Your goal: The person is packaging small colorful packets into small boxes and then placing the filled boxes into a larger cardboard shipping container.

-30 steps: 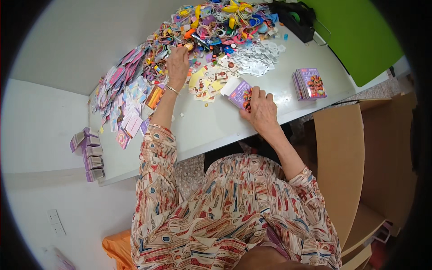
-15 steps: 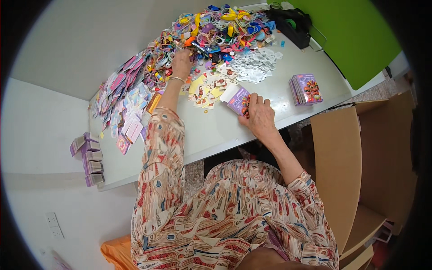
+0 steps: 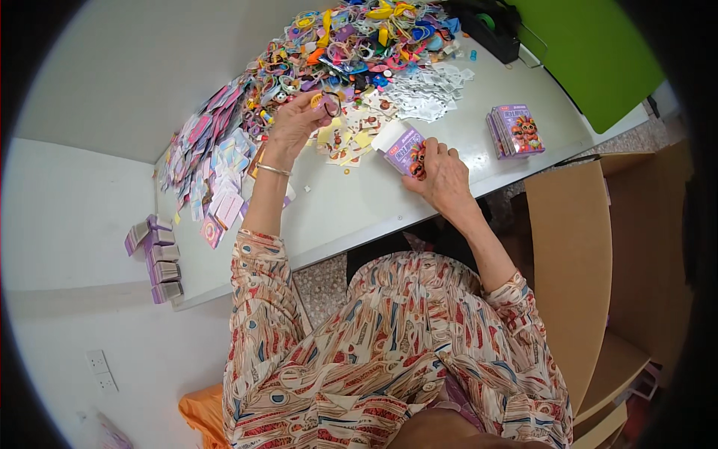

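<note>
Pinched in the fingers of my left hand (image 3: 292,127) is a small purple trinket with a yellow disc and a dark loop (image 3: 329,106). That hand is raised at the near edge of a heaped pile of colourful bands and small toys (image 3: 359,56). My right hand (image 3: 446,176) grips a small purple carton (image 3: 406,152) from its right side, the carton tilted on the table with its white end flap open toward the upper left. What is inside the carton cannot be seen. Yellow-backed picture cards (image 3: 355,135) lie just left of the flap.
White sachets (image 3: 430,90) spread behind the carton. Pink and pale cards (image 3: 202,135) cover the table's left. Purple cartons (image 3: 517,131) stand at the right; several open ones (image 3: 163,254) hang by the left edge. A large cardboard box (image 3: 572,284) and black holder (image 3: 486,30) are on the right.
My left hand has drawn back from the pile toward me, bringing out the small purple trinket with the dark loop. My right hand still grips the carton in nearly the same place.
</note>
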A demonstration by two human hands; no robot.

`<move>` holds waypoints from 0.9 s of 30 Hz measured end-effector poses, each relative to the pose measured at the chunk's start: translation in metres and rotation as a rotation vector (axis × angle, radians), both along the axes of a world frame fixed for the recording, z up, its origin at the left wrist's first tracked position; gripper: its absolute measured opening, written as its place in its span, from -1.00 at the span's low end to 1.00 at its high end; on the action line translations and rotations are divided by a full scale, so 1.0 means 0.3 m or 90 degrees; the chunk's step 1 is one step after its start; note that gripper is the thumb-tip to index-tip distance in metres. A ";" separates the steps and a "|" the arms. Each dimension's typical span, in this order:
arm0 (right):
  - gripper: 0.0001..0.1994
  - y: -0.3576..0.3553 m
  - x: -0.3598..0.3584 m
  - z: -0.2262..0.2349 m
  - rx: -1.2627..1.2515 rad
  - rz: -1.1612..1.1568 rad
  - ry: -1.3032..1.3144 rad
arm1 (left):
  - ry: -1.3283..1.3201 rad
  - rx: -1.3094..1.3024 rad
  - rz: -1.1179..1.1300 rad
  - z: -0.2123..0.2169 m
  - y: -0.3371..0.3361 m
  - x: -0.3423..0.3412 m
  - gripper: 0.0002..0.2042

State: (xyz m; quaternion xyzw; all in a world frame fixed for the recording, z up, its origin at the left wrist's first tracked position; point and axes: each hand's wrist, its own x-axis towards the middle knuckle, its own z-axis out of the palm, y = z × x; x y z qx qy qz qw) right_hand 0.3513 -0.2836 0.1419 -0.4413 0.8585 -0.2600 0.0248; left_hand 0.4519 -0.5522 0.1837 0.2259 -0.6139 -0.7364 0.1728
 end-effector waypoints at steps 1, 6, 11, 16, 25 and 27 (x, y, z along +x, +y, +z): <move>-0.39 0.010 -0.005 0.006 -0.001 -0.001 -0.023 | -0.005 0.010 0.005 0.005 0.027 -0.005 -0.78; -0.39 0.062 -0.031 0.030 0.014 -0.027 -0.003 | -0.204 -0.650 -0.047 -0.088 0.052 -0.007 -0.73; -0.41 0.097 -0.047 0.030 0.001 -0.063 0.027 | -0.018 -0.978 0.003 -0.129 0.129 -0.033 -0.74; -0.42 0.111 -0.056 0.010 -0.011 -0.072 0.023 | -0.008 -0.940 0.049 -0.149 0.152 -0.046 -0.78; -0.40 0.123 -0.040 0.008 -0.015 -0.055 0.004 | -0.056 -0.631 0.081 -0.077 0.269 -0.046 -0.83; -0.39 0.118 -0.025 0.017 -0.018 -0.036 -0.006 | -0.029 -0.523 0.059 -0.061 0.319 -0.053 -0.83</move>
